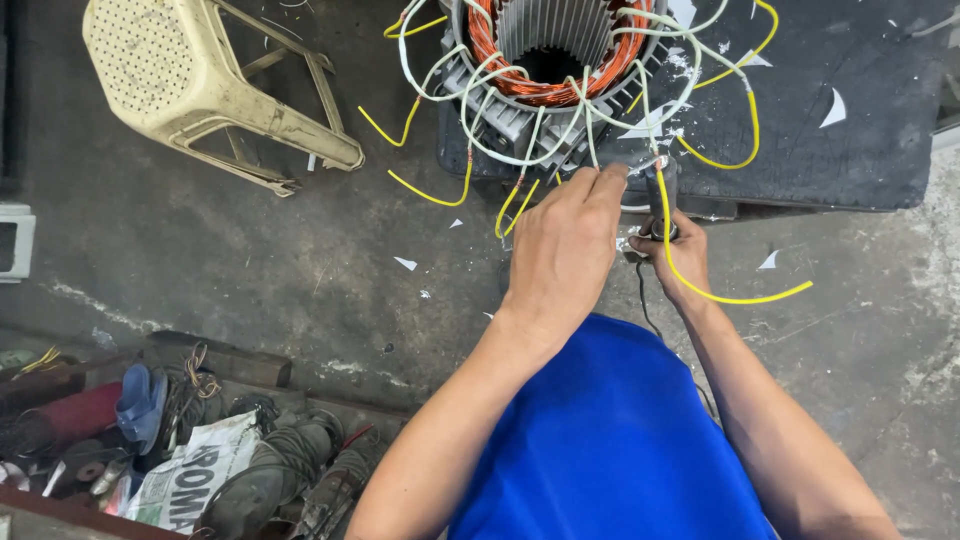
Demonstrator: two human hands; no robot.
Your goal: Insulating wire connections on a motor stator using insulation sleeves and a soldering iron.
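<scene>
**Joining winding leads at the stator**

Head view: nearest, my blue shirt [610, 440]. Beyond it, my left hand [565, 245] pinches closed on a white lead [590, 140] from the motor stator [550, 60] at the far edge. My right hand [675, 255] is wrapped shut around a dark corded tool [662, 195], tip touching the lead end. Best done holding the lead taut, with the yellow sleeving [740, 297] aside.

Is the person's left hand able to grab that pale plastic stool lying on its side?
Probably not right now. The left hand is pinching a white wire at the copper-wound motor stator, and the tipped-over cream plastic stool lies well off to the left across bare concrete floor.
</scene>
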